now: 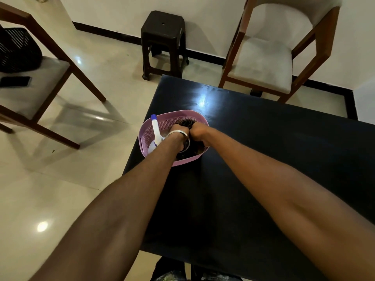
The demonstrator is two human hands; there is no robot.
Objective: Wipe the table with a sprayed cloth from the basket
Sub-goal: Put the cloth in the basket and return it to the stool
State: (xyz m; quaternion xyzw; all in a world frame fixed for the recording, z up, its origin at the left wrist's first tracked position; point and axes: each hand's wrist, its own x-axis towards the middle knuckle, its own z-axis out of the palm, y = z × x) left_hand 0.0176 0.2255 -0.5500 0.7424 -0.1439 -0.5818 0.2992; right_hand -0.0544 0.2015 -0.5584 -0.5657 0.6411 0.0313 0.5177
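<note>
Black glossy table (263, 149) bore a lilac perforated plastic basket (162, 120) at its left edge. Both hands, left (178, 136) and right (197, 131), were sunk inside, fingers curled into a dark crumpled cloth (194, 147) directly beneath them; a white blue-capped spray bottle (155, 128) lay lengthwise, nearest the left.

Dark plastic stool (163, 43) by the wall, cushioned wooden chair (269, 57), phone (15, 81) on another chair's seat (30, 98)

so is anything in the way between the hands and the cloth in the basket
Nothing visible is. Both the left hand and the right hand are already down inside the pink basket, closed on the dark cloth. The spray bottle stands at the basket's left side, clear of them.
</note>
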